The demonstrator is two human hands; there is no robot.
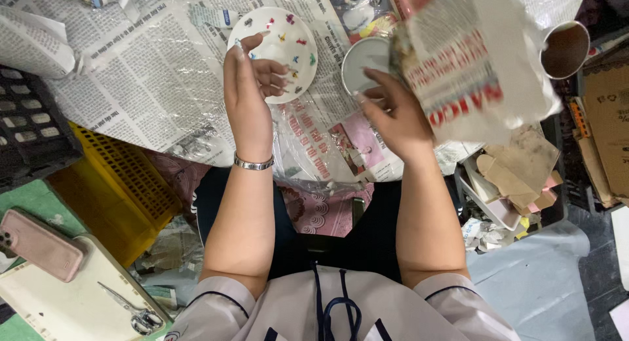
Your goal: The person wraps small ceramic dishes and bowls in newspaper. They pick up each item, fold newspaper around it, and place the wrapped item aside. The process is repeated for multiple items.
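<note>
My left hand (247, 85) holds a small white bowl (283, 43) dotted with coloured figures, fingers curled under its near rim. It hangs over newspaper sheets covered in clear plastic (151, 72). My right hand (393, 115) grips the lower edge of a crumpled sheet of newspaper (472, 66), lifted and blurred at the upper right. A second round white dish (363, 62) lies between the two hands, partly hidden by the raised paper. A metal bracelet (254, 163) circles my left wrist.
A yellow crate (111, 177) and a black crate (29, 128) stand at the left. A pink phone (40, 244) and scissors (131, 309) lie on a pale board (72, 302). A brown-lined cup (565, 49), cardboard pieces (517, 167) and a box (606, 131) fill the right.
</note>
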